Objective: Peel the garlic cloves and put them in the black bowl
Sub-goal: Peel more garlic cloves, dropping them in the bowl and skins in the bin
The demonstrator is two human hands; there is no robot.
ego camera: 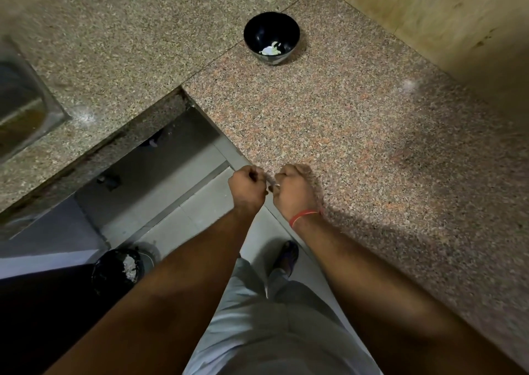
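Both hands, left (248,186) and right (294,189), curl fingers tightly around a barely visible garlic clove (274,187) between them.

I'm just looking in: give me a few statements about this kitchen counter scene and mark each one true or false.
1. The round black bowl stands on the speckled granite counter. True.
2. The bowl is empty. False: some pale pieces lie at its bottom.
3. The left hand and right hand are close together at the counter's near edge, fingers curled. True; something small seems pinched between them, too small to identify.
4. A red thread band is on the left wrist. False: it is on the right wrist.
5. A black-lined bin stands on the floor. True.
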